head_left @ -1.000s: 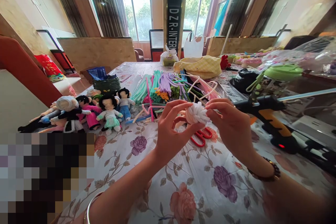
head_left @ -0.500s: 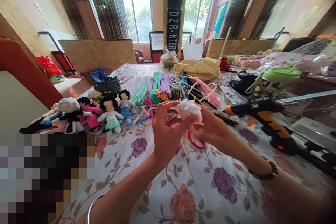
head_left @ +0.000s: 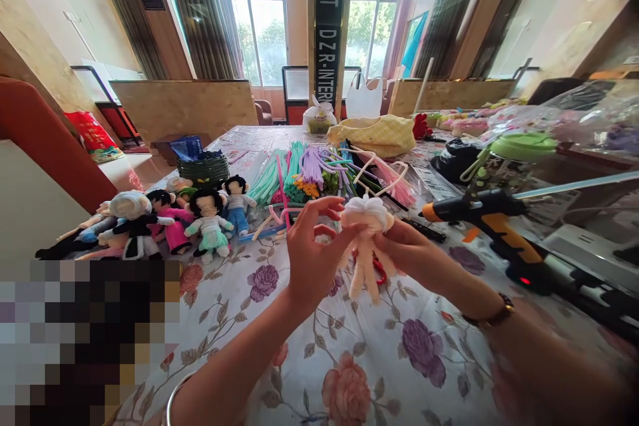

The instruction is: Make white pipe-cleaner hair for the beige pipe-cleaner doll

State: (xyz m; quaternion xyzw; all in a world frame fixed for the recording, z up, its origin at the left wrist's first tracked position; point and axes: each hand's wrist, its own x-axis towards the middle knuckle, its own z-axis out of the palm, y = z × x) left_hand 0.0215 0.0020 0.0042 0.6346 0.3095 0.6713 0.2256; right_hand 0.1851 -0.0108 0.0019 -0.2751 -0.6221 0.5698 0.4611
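Between my two hands is a small doll [head_left: 368, 266] of peach pipe cleaners, upright, with white hair on its head and its legs hanging down. My left hand [head_left: 317, 246] pinches the head from the left with thumb and fingers. From the right, my right hand [head_left: 409, 249] grips the doll around its head and upper body; some fingers are hidden behind it. Red handles, perhaps of scissors [head_left: 380, 271], lie on the flowered tablecloth [head_left: 369, 339], partly covered by the doll.
Finished dolls [head_left: 210, 219] cluster at the left. Bundles of coloured pipe cleaners [head_left: 312, 163] lie beyond my hands, a yellow checked bag [head_left: 372, 133] behind them. At the right stand a glue gun [head_left: 499, 223] with a red light and a green-lidded bottle [head_left: 522, 146].
The doll has been tipped upright, so its body and legs now show below the white hair. Both hands still hold it. The camera view has shifted slightly.
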